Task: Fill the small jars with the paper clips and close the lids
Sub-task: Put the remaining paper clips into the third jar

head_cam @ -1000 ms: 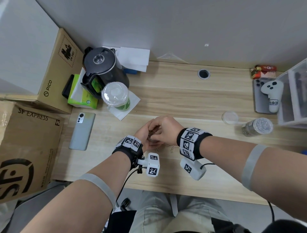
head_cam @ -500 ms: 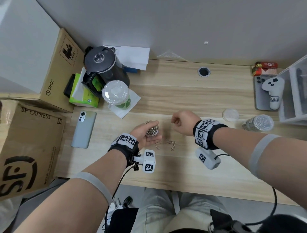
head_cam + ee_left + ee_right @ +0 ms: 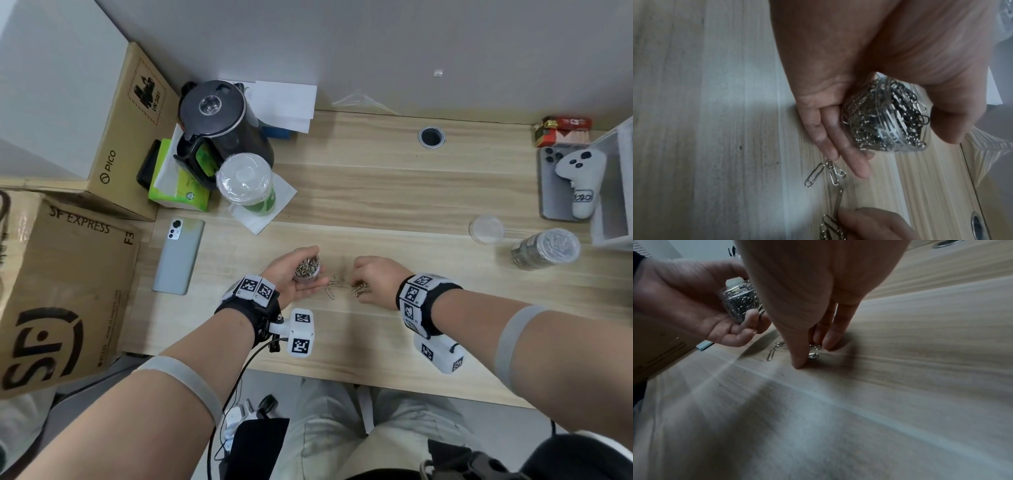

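A small clear jar [image 3: 307,267], lidless and heaped with silver paper clips, sits tilted in the palm of the left hand [image 3: 291,277], thumb on one side and fingers [image 3: 840,155] under it. Just right of this jar, a few loose paper clips [image 3: 331,287] lie flat on the bench [image 3: 376,205]; further right of them more clips [image 3: 360,290] sit under the right hand [image 3: 376,277], whose fingers [image 3: 830,337] press down on them. Well right of the held jar, a second jar [image 3: 544,248], lidded and full of clips, lies tilted, with a loose clear lid [image 3: 486,229] just left of it.
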Demonstrator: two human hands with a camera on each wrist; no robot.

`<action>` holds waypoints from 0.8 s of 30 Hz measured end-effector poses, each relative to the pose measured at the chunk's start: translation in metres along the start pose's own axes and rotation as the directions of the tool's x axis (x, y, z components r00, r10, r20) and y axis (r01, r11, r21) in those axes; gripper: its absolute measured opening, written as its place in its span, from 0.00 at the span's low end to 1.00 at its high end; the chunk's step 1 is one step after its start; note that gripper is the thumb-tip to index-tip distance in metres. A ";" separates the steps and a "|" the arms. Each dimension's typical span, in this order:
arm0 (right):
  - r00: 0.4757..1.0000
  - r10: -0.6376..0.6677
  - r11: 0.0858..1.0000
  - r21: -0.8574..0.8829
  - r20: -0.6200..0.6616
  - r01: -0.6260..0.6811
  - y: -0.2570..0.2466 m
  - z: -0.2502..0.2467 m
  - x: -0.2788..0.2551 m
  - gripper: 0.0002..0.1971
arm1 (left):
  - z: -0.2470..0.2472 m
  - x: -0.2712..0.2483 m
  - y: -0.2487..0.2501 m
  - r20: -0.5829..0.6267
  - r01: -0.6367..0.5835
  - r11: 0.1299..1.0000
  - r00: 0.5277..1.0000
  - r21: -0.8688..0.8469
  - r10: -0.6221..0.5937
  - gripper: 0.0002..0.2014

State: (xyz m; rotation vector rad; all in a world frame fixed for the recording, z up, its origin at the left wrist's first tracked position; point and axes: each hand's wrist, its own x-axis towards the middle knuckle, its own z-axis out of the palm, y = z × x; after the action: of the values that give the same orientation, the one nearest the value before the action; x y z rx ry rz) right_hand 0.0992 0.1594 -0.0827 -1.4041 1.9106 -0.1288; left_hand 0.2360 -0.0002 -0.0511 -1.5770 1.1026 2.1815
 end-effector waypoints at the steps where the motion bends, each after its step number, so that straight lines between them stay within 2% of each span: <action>1: 1.000 0.000 1.000 0.008 -0.012 0.000 0.000 0.001 0.000 0.13 | 0.000 0.000 0.000 -0.003 0.003 1.000 1.000 -0.002 -0.003 0.11; 5: 0.999 0.002 0.999 0.045 -0.038 -0.001 0.000 0.003 -0.001 0.08 | -0.002 0.001 0.001 -0.010 0.001 1.000 1.000 -0.006 -0.001 0.15; 9: 0.998 0.018 0.998 0.065 -0.061 -0.014 -0.001 0.001 -0.001 0.07 | -0.004 0.001 0.002 -0.002 -0.010 1.000 1.000 -0.003 0.010 0.15; 17: 0.988 0.027 0.994 0.104 -0.151 -0.012 -0.002 0.002 -0.001 0.16 | -0.005 0.001 0.005 0.005 -0.010 1.000 1.000 -0.005 0.010 0.13; 24: 0.995 0.019 0.980 0.199 -0.099 0.001 -0.006 0.002 0.000 0.17 | -0.005 0.004 0.005 -0.007 -0.005 1.000 1.000 -0.005 0.004 0.15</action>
State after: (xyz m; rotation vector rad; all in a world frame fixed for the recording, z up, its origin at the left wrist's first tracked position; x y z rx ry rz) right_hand 0.1051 0.1575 -0.0814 -1.2756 1.9265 -0.3828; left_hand 0.2356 -0.0076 -0.0530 -1.5865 1.1046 2.1850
